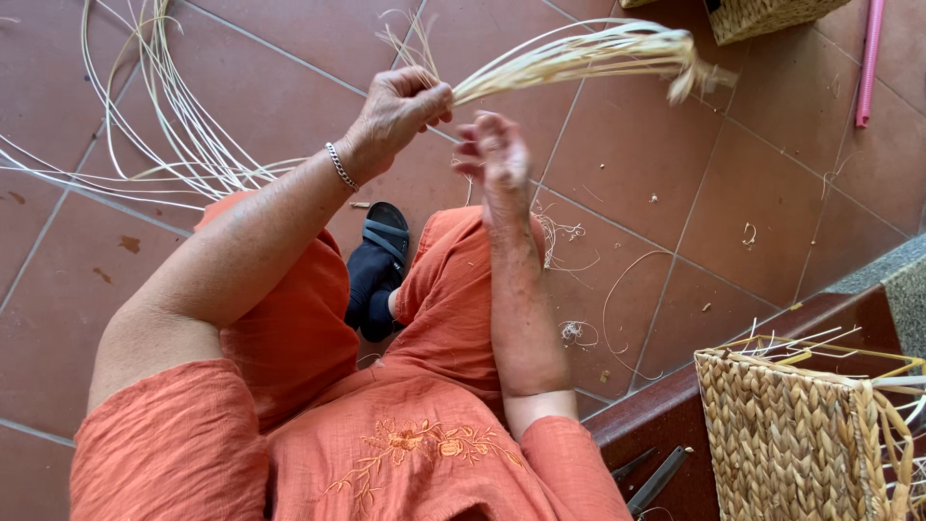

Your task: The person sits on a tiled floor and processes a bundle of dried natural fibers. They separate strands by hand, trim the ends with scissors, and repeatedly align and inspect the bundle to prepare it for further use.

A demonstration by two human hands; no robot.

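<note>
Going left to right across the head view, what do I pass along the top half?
Loose cane coils → left hand gripping the straw bundle → right hand → bundle's tied end → pink tube.

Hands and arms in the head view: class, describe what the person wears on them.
Both arms are bare below short, loose orange sleeves of crinkled fabric. The left hand has a silver chain bracelet at its wrist. The right hand wears nothing visible.

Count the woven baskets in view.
2. One basket stands unfinished at lower right beside the bench; another basket is cut off by the top edge. Others may lie out of frame.
</note>
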